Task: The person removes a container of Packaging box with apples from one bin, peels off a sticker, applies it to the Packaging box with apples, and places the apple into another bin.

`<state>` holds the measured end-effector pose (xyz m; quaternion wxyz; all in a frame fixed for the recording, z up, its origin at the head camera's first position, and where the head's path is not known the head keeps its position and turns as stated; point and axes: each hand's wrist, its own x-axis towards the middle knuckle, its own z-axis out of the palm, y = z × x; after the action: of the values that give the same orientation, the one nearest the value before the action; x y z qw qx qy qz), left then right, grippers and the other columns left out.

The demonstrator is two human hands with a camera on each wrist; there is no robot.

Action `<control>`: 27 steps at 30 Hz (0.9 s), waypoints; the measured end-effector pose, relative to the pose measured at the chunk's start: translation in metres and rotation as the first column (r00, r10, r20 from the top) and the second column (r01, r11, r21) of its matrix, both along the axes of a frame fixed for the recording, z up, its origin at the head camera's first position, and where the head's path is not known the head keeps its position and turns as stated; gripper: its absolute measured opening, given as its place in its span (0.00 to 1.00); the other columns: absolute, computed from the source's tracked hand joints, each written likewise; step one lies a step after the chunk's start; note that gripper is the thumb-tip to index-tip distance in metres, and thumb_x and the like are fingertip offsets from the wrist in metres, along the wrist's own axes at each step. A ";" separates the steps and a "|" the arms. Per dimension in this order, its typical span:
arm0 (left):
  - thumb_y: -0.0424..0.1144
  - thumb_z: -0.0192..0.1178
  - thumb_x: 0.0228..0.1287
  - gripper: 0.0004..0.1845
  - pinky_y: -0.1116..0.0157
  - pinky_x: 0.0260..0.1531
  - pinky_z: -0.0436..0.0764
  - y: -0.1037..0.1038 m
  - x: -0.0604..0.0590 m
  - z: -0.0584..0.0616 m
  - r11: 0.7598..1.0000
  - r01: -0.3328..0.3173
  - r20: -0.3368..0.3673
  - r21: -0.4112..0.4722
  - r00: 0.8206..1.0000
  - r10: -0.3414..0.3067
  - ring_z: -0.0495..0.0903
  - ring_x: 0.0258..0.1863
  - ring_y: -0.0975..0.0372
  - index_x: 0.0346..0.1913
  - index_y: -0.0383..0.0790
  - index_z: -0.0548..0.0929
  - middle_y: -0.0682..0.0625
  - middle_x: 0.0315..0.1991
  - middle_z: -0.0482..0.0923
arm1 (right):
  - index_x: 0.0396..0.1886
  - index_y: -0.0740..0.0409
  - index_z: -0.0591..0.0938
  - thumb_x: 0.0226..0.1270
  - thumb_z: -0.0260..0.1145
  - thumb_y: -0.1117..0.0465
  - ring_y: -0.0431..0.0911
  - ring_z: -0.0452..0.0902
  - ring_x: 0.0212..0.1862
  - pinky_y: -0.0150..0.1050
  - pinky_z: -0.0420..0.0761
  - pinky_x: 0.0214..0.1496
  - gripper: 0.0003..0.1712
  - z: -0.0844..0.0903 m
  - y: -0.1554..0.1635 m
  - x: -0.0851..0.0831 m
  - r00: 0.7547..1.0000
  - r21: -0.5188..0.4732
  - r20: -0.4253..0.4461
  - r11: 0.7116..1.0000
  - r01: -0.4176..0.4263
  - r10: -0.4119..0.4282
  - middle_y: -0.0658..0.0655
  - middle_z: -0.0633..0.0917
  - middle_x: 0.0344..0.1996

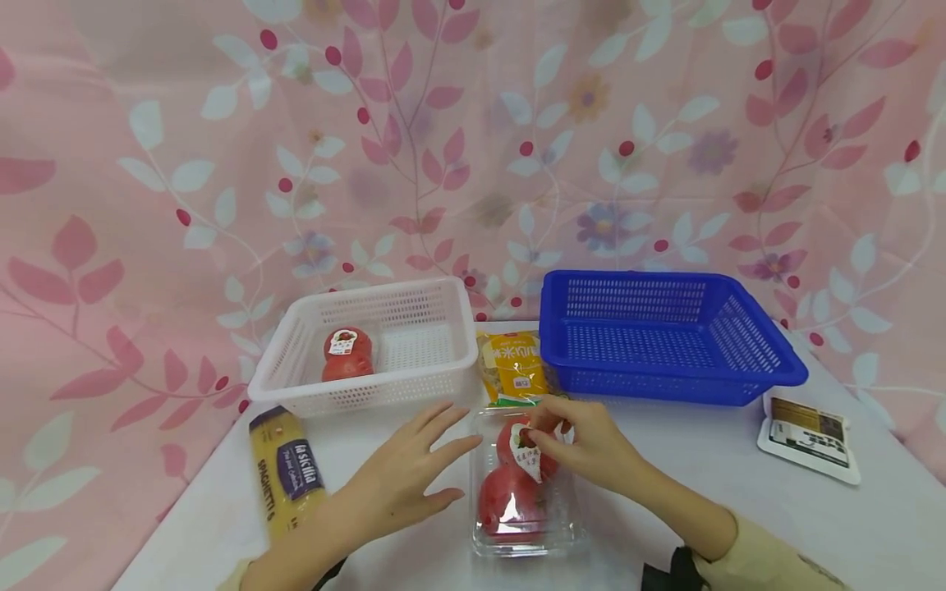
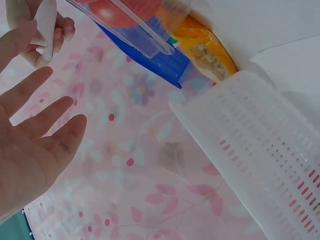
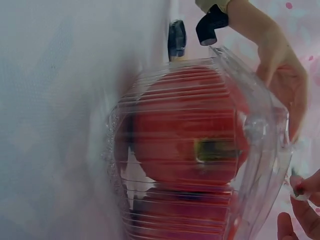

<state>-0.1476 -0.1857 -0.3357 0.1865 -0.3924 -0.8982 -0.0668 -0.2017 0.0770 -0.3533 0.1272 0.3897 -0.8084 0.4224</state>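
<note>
A clear plastic box (image 1: 565,532) with red tomatoes (image 1: 510,497) inside lies on the table in front of me. Above its far half, my right hand (image 1: 591,443) pinches a white label (image 1: 526,464) with a red picture between thumb and fingers. That label (image 2: 47,25) hangs in the air above the lid in the left wrist view. To the left of the box my left hand (image 1: 402,468) hovers with fingers spread, holding nothing. The right wrist view shows the box side (image 3: 185,125) close up, and the pinched label is partly hidden by the fingers.
A white basket (image 1: 369,392) at back left holds another labelled pack of tomatoes (image 1: 347,353). A blue basket (image 1: 665,373) stands at back right. Between them lies a yellow food bag (image 1: 513,365). Spaghetti (image 1: 288,468) lies left, a flat white-edged pack (image 1: 808,439) right.
</note>
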 end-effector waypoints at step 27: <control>0.63 0.44 0.63 0.32 0.52 0.60 0.61 0.027 -0.010 -0.023 0.984 0.039 -0.003 -0.173 0.999 -0.040 0.37 0.70 0.53 0.66 0.51 0.66 0.45 0.72 0.45 | 0.29 0.50 0.78 0.58 0.66 0.61 0.39 0.70 0.28 0.34 0.74 0.29 0.04 -0.008 -0.004 -0.023 0.979 0.117 0.187 0.987 -0.106 0.083 0.41 0.76 0.22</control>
<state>-0.1581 -0.1585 -0.3588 0.1531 -0.4251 -0.8921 0.0091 -0.2242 0.0735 -0.3618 0.0079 0.3948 -0.8224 0.4095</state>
